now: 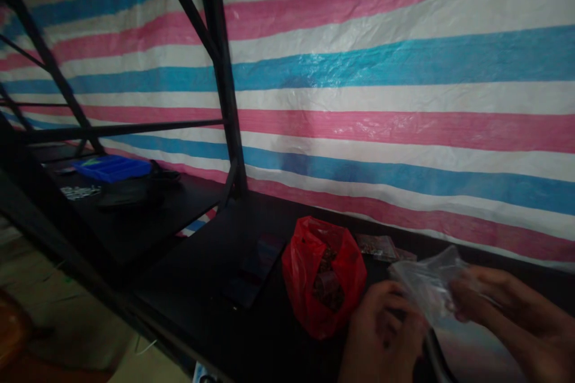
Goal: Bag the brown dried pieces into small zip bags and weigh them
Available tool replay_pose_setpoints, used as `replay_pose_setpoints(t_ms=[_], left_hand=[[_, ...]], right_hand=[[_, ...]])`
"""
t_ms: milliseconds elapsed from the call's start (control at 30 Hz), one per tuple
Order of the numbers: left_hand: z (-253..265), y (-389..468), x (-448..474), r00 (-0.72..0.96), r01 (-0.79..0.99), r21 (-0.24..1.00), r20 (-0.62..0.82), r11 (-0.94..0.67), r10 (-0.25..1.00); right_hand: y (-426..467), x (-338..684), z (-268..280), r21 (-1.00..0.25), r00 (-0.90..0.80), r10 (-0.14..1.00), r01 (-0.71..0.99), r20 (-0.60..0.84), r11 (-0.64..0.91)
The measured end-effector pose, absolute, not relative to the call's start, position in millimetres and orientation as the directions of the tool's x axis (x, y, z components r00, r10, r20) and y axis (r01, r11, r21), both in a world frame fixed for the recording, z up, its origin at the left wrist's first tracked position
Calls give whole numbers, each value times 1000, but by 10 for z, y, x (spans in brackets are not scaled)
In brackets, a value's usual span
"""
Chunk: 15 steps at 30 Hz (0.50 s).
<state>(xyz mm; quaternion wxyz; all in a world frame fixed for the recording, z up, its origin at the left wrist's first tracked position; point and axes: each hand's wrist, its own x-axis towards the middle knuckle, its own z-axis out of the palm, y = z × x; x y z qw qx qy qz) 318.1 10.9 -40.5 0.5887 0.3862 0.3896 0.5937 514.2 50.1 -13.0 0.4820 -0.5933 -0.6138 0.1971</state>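
At the lower right, my right hand (512, 305) pinches a clear plastic bag (433, 287) between thumb and fingers. The bag spreads out to the left, with its near end against my left hand (386, 332). My left hand is closed, its fingers curled; motion blur hides what they hold. Just left of it stands an open red plastic bag (296, 281), filled with small brown pieces and a clear packet. Beneath my hands lies a shiny flat surface (480, 353) with a dark rim, reflecting the stripes.
Small clear packets (380, 247) lie behind the red bag. A flat dark object like a phone (256, 272) rests on the black tabletop (193, 287). Further left are a blue tray (112, 169), a black frame post (229, 90) and a striped sheet (381, 102) behind.
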Motion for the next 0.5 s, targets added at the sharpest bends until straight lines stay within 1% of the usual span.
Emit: replay_pose_setpoints(t_ms=[33, 67, 133, 300, 400, 500], left_hand=[[-383, 126, 3166, -9, -448, 894, -22, 15, 1000], [-357, 142, 3141, -25, -478, 878, -46, 28, 999], [-300, 168, 3069, -77, -503, 864, -72, 24, 994], [-238, 188, 2870, -131, -550, 834, -34, -44, 991], [-259, 178, 2795, -142, -564, 826, -65, -27, 988], [-269, 165, 2740, -108, -558, 829, -62, -9, 992]], right_hand=[[488, 4949, -74, -872, 162, 943, 451, 291, 191], [478, 4786, -31, -907, 139, 957, 377, 254, 186], [478, 4588, 4, -927, 158, 959, 333, 236, 173], [575, 4627, -86, -915, 174, 959, 377, 223, 144], [605, 4641, -128, -921, 156, 965, 362, 213, 145], [609, 4533, -131, -917, 123, 971, 371, 207, 148]])
